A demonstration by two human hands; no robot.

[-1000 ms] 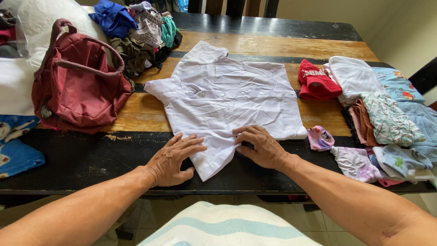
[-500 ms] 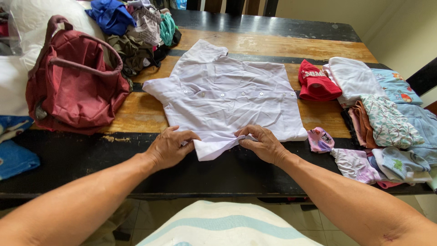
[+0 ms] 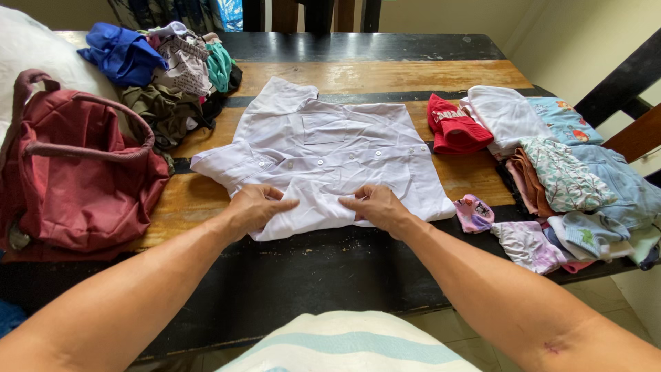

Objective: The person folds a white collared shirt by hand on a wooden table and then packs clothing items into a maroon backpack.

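Head view: hands (image 3: 313,207) pinch crumpled white shirt (image 3: 323,155).

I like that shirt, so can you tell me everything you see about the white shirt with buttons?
The white short-sleeved button shirt lies flat, front up, on the wooden table with black stripes. It looks like thin, wrinkled cotton, with a chest pocket, a collar and a buttoned row of small white buttons. Its near sleeve is folded in over the body. The left hand and right hand press on that fold.
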